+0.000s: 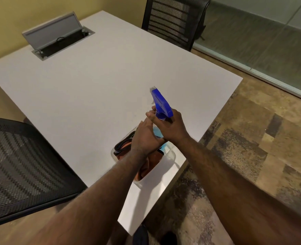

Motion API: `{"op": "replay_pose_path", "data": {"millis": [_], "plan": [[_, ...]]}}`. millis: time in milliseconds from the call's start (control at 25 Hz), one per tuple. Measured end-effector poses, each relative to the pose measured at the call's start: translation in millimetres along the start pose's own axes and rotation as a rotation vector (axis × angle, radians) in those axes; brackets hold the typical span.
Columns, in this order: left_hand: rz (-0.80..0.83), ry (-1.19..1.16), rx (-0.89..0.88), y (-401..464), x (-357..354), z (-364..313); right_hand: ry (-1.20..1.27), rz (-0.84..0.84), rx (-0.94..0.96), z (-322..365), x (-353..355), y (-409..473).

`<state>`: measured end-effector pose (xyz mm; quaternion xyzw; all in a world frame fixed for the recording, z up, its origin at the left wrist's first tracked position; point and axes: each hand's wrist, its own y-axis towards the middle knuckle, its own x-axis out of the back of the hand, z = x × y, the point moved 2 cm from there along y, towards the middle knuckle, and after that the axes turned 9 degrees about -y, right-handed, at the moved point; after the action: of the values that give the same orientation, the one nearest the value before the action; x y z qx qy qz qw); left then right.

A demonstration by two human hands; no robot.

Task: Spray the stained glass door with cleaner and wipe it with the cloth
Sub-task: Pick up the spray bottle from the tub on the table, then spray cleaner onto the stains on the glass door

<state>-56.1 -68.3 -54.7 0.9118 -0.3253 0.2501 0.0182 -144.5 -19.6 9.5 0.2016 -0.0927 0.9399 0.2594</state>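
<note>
The spray bottle (161, 106) is up off the table, its blue trigger head tilted, nozzle aimed toward the table's far side. The right hand (171, 127) is wrapped tight around the bottle's neck, fingers curled closed on it. The left hand (144, 137) presses in against the bottle's body just below, fingers bent around it, blue liquid showing between the two hands. Directly under them sits a clear plastic bin (171, 154), near the table's (93, 82) near right edge, an orange cloth (146, 167) bunched inside it. A black mesh chair (15, 165) stands off the left edge, another chair (174, 20) at the far corner beside the frosted glass wall (261, 38).
</note>
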Motion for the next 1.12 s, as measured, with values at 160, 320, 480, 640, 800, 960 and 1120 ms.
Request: {"op": "replay_pose_path", "data": {"millis": [160,320,480,640,800,960,1120], "plan": [[0.025,-0.04,-0.017,-11.1,13.3,-24.8,0.005,-0.044,0.022,22.4,10.7,-8.4],[0.048,-0.097,-0.156,-27.8,32.0,-71.1,0.039,-0.121,0.045,56.4,29.2,-20.6],[0.097,-0.104,-0.27,-49.4,39.4,-127.5,0.035,-0.291,0.099,95.0,64.3,-46.1],[0.191,-0.097,-0.39,-72.1,26.7,-188.2,-0.003,-0.483,0.121,131.9,113.2,-87.1],[0.287,-0.123,-0.553,-109.6,0.9,-255.9,0.035,-0.724,0.102,156.2,177.4,-144.3],[0.45,-0.132,-0.694,-168.7,-49.1,-322.2,0.039,-0.924,0.082,162.8,252.3,-224.2],[0.629,-0.161,-0.789,-253.7,-113.3,-379.2,-0.025,-1.081,0.006,160.0,322.0,-331.6]]}}
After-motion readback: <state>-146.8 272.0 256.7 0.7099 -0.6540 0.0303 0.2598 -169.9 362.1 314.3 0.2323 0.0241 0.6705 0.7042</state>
